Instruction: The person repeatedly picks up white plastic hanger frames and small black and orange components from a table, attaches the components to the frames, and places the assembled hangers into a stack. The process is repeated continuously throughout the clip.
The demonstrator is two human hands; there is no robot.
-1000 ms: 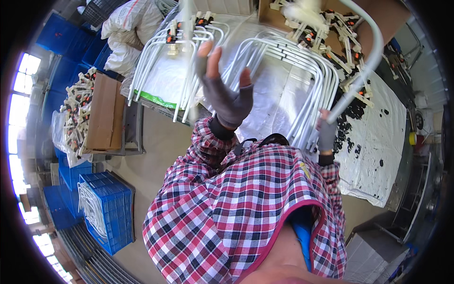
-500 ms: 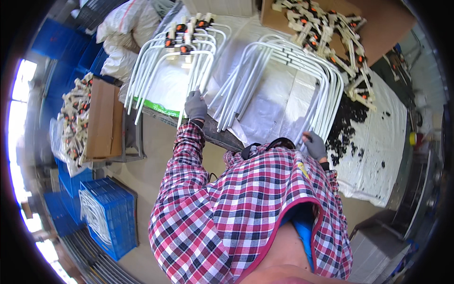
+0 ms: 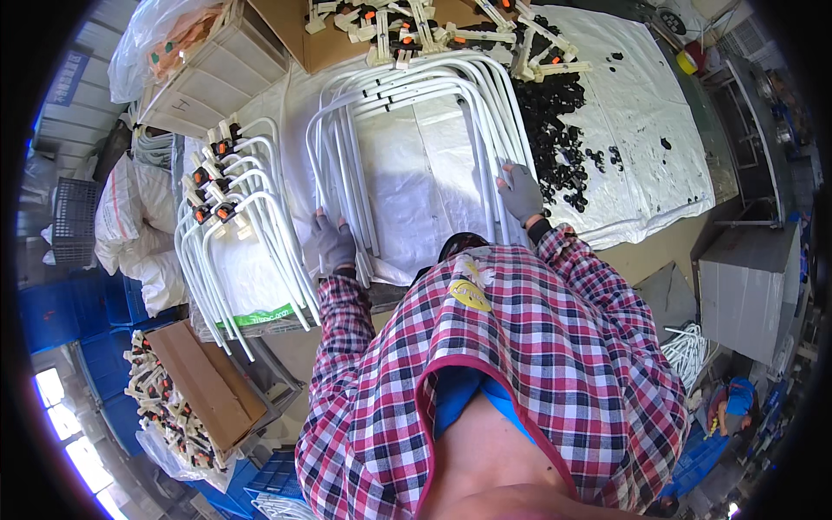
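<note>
In front of me lies a stack of white U-shaped tube frames (image 3: 422, 76), bends at the far side and legs pointing toward me. My left hand (image 3: 334, 241), in a grey glove with bare fingertips, closes around the lower end of a left leg. On the right legs, my right hand (image 3: 522, 194), gloved alike, has its fingers curled at the tubes. To the left, a second group of white tube frames (image 3: 276, 227) carries cream plastic clamps (image 3: 224, 147) with black and orange parts on the bends.
Black small parts (image 3: 559, 143) are scattered right of the stack on white sheeting (image 3: 646, 113). Beyond it, cream clamps (image 3: 425, 30) lie heaped by a cardboard box (image 3: 316, 43). A plastic crate (image 3: 212, 87) stands far left. Another clamp-filled carton (image 3: 204, 381) is at lower left.
My view has swung to the right. My left hand has left the clamp-fitted frames and is now at the stack's left legs. My right hand has moved farther up the right legs.
</note>
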